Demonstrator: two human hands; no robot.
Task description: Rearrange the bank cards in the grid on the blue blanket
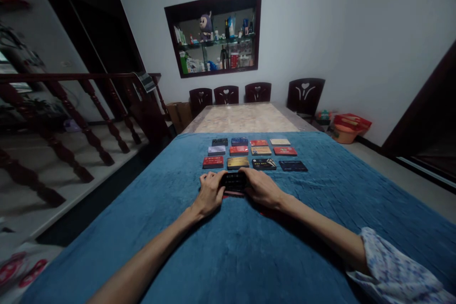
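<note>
Between my two hands is a stack of black cards (234, 181) with pale print on top. My left hand (209, 194) grips its left end, and my right hand (262, 189) is closed round the right end. A bit of red shows at the stack's lower edge; what it belongs to is hidden. Just beyond lie rows of card stacks. The nearest row has a red stack (213, 162), a gold stack (238, 163), a black-and-gold stack (264, 164) and a dark blue stack (293, 166).
A blue cloth (171, 247) covers the near part of the table; the far end is bare marble-like top (242, 118). Dark wooden chairs (226, 95) stand at the far end. On the left runs a wooden railing (89, 133), and an orange basin (344, 134) sits on the right.
</note>
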